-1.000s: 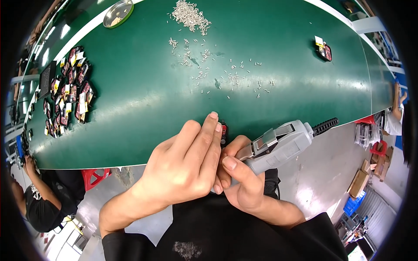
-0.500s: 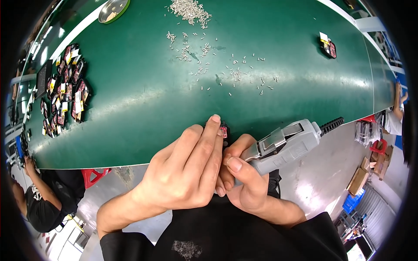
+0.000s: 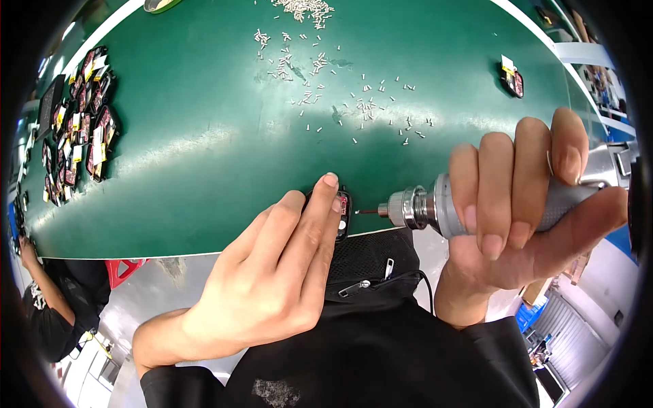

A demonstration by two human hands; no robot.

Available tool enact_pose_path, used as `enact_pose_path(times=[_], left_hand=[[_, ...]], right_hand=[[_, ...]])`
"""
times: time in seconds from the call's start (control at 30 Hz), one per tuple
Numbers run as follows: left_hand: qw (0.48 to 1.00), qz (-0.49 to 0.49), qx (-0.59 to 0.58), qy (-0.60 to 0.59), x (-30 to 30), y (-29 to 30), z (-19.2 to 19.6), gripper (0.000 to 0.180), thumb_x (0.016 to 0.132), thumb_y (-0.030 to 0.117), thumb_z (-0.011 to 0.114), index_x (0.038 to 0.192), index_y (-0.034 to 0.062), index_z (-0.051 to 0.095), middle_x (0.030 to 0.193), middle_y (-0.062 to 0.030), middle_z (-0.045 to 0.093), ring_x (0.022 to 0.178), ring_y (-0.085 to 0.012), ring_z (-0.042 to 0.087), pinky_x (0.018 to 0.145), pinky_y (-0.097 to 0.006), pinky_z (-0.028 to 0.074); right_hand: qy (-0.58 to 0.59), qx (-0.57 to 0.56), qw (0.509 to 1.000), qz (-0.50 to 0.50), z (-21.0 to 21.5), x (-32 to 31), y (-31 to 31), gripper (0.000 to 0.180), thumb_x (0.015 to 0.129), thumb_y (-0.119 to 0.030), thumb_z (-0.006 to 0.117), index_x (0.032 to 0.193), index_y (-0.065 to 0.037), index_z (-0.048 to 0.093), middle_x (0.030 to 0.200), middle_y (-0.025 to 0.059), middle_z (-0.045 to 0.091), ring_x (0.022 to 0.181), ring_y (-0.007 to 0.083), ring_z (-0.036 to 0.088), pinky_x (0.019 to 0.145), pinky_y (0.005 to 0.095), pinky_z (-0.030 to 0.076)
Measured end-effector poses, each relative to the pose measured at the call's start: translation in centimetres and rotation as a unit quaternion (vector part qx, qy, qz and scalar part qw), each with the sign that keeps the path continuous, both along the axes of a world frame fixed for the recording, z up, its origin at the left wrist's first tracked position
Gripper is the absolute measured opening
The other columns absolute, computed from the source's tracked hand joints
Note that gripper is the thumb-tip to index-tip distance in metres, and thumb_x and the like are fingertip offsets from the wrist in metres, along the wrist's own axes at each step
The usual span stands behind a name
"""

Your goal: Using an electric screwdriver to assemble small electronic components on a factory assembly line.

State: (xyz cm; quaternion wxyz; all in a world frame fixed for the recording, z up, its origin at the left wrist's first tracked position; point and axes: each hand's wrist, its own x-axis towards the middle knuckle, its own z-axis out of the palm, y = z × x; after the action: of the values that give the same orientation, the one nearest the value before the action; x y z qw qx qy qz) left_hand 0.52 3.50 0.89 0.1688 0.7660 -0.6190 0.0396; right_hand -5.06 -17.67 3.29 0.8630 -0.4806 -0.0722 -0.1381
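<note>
A small black case (image 3: 343, 216) with a red inside lies near the table's front edge. Stretched over its left side and pressing it there is my left hand (image 3: 269, 275), the thumb hidden underneath. To the right, my right hand (image 3: 520, 197) is wrapped round a grey electric screwdriver (image 3: 411, 207), held almost level. Its thin bit points left at the case, with what looks like a tiny silver screw (image 3: 358, 212) at the tip, a short way off the case's right edge.
Loose silver screws (image 3: 367, 107) lie scattered on the green table (image 3: 204, 197), with a heap at the far edge. Several similar black cases (image 3: 71, 132) with tags are piled left; one more case (image 3: 513, 83) sits far right. Another person's arm (image 3: 51, 292) shows at left.
My right hand has swung the screwdriver round and to the right, away from my left fingers, so its bit now points left. My left hand stays on the case. The view has shifted slightly.
</note>
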Motion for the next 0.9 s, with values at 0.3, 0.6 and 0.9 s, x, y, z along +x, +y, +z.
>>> enact_pose_path(times=[0.3,0.6,0.9], left_hand=[[0.999,0.006,-0.040,-0.022,0.2,-0.1,-0.8,0.034,0.060,-0.004,0.065,0.093,-0.0137,0.064,0.106,-0.0230,0.063,0.078,-0.0269,0.059,0.062,-0.033,0.053],[0.999,0.008,-0.050,-0.017,0.0,0.0,-1.3,0.034,0.058,-0.003,0.065,0.091,-0.0142,0.064,0.104,-0.0238,0.064,0.077,-0.0262,0.058,0.060,-0.031,0.053],[0.998,-0.013,-0.054,0.003,0.6,0.5,-1.0,0.037,0.058,-0.001,0.063,0.091,-0.0158,0.063,0.107,-0.0269,0.061,0.080,-0.0283,0.058,0.064,-0.033,0.053]], right_hand=[[0.000,-0.005,0.999,0.045,-1.5,1.3,-0.2,0.041,0.095,-0.050,0.044,0.100,-0.009,0.049,0.060,-0.0008,0.044,0.051,0.0103,0.046,0.057,0.0253,0.036],[0.003,-0.048,0.994,0.096,-1.3,1.5,-1.0,0.039,0.095,-0.049,0.046,0.097,-0.011,0.047,0.060,-0.0006,0.044,0.049,0.0114,0.046,0.057,0.0260,0.038],[-0.010,-0.066,0.990,0.123,-0.9,2.9,1.6,0.033,0.095,-0.044,0.047,0.089,-0.012,0.041,0.057,-0.0026,0.042,0.047,0.0091,0.044,0.055,0.0238,0.039]])
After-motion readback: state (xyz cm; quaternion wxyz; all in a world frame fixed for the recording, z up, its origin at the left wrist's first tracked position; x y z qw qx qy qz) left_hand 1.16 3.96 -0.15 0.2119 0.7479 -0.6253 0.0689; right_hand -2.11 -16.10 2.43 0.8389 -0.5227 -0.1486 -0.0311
